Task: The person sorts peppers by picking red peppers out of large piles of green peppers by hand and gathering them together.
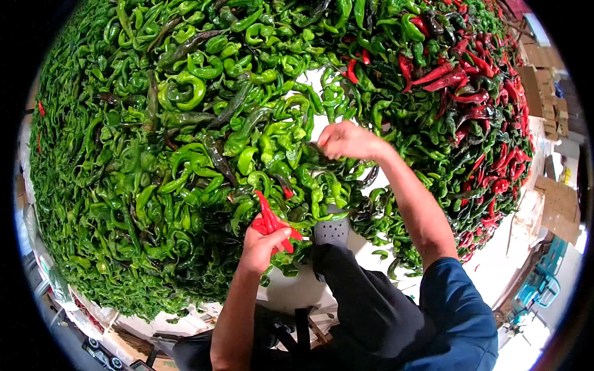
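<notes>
Several red peppers [267, 216] are held in my left hand [266, 244], low in the middle of the view, with the thumb across them. Further up and to the right, my right hand [346, 141] is over the edge of the green peppers [288, 133], its fingers curled together. Dark green peppers lie right below its fingertips; whether the fingers grip one is too unclear to tell. A dark pepper with a red tip [286, 187] lies among the green ones between my two hands.
A large pile of green peppers [124, 173] fills the left. Red peppers [448, 77] lie mixed with dark green ones at the right. My grey shoe [332, 230] stands on the pale floor [297, 290]. Cardboard boxes [547, 93] and a teal object [544, 278] are at the far right.
</notes>
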`<state>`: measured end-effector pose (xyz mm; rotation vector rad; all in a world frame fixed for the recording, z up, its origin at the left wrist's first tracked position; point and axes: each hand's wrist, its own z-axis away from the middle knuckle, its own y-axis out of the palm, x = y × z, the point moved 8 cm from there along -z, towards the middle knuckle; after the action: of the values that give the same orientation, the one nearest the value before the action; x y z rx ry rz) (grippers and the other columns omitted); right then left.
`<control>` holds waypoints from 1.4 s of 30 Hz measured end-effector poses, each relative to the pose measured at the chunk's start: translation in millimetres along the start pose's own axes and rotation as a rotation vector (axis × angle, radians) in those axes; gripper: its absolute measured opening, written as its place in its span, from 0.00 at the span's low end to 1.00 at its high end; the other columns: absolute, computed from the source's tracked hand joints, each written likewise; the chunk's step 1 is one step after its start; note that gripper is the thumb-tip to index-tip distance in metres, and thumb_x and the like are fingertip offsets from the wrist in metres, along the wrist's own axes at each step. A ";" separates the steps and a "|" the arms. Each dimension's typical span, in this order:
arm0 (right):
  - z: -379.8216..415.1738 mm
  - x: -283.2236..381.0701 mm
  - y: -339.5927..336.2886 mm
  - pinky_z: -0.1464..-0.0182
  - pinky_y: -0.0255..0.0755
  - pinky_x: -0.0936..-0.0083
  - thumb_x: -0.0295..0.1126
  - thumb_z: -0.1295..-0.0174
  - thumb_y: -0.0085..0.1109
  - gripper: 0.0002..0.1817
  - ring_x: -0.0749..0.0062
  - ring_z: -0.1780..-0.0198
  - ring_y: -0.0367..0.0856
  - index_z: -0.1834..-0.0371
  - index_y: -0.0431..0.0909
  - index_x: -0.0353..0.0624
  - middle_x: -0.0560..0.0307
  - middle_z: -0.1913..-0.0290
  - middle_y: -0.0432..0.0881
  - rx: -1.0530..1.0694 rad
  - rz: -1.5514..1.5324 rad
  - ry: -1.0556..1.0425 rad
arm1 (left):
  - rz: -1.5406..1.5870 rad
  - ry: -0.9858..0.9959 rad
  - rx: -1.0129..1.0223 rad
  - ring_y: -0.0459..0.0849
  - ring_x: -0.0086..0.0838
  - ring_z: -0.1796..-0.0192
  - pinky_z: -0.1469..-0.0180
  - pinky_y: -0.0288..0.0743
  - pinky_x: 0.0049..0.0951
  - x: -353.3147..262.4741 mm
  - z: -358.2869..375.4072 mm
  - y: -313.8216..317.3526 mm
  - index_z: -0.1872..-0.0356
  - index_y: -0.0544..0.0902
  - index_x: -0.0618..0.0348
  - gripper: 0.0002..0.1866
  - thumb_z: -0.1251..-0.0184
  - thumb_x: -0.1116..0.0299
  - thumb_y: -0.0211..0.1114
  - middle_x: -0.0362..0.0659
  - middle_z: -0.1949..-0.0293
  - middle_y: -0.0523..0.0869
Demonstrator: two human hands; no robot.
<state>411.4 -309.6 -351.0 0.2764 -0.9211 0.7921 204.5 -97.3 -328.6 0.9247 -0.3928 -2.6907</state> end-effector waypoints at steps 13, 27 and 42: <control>-141.2 67.9 -20.1 0.52 0.80 0.56 0.37 0.39 0.55 0.13 0.49 0.56 0.85 0.58 0.87 0.48 0.48 0.59 0.87 -0.353 1.055 -0.217 | 0.053 -0.017 0.008 0.78 0.20 0.76 0.74 0.70 0.20 -5.2 -1.9 5.0 0.59 0.77 0.60 0.09 0.38 0.80 0.66 0.41 0.67 0.84; -130.0 48.0 -2.4 0.51 0.78 0.58 0.35 0.41 0.59 0.12 0.51 0.52 0.83 0.56 0.82 0.45 0.48 0.57 0.84 -0.277 1.066 -0.295 | 0.039 -0.019 -0.004 0.78 0.20 0.76 0.74 0.70 0.20 7.5 -0.3 -5.9 0.59 0.79 0.59 0.09 0.37 0.76 0.68 0.40 0.69 0.85; -50.9 12.5 7.2 0.55 0.79 0.56 0.39 0.43 0.61 0.20 0.48 0.59 0.85 0.52 0.75 0.36 0.43 0.63 0.85 -0.191 0.864 -0.057 | 0.049 -0.049 0.000 0.77 0.19 0.77 0.76 0.70 0.21 2.0 -0.2 -6.5 0.59 0.78 0.58 0.08 0.37 0.76 0.67 0.40 0.68 0.84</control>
<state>441.5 -271.5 -372.1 -0.2996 -1.1699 1.4764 202.1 -92.0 -332.0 0.8398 -0.4203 -2.6732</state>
